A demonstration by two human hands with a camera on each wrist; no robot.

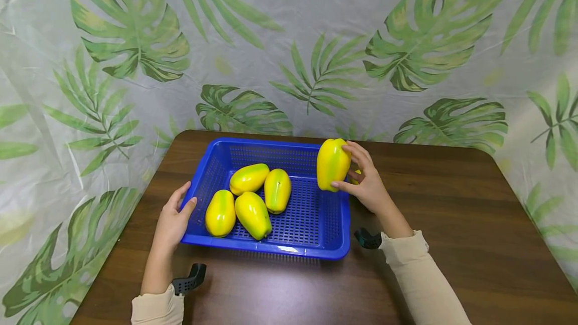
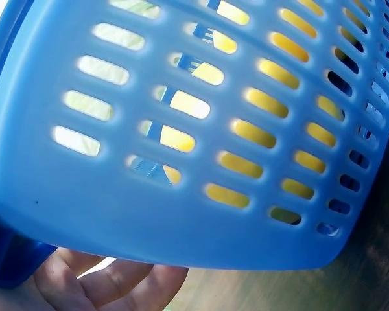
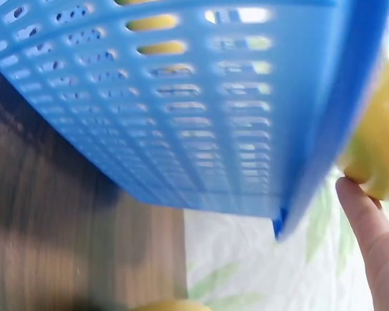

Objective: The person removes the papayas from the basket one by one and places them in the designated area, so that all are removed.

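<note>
A blue perforated basket (image 1: 289, 251) holds several yellow-green papayas, among them one (image 1: 220, 213) at its left front and one (image 1: 277, 191) nearer the middle. The right hand (image 1: 368, 187) grips another papaya (image 1: 333, 164) above the basket's right rim, thumb at its lower end and fingers at its upper side. In the right wrist view this papaya (image 3: 379, 139) shows beyond the basket's rim. The left hand (image 1: 173, 219) holds the basket's left rim; in the left wrist view its fingers (image 2: 133, 285) curl beneath the basket's edge.
Behind the right hand, a further yellow fruit (image 1: 356, 177) is partly visible to the right of the basket. The brown wooden table (image 1: 451, 204) extends on both sides. A leaf-patterned cloth (image 1: 316, 24) hangs behind it. Each wrist bears a black mount.
</note>
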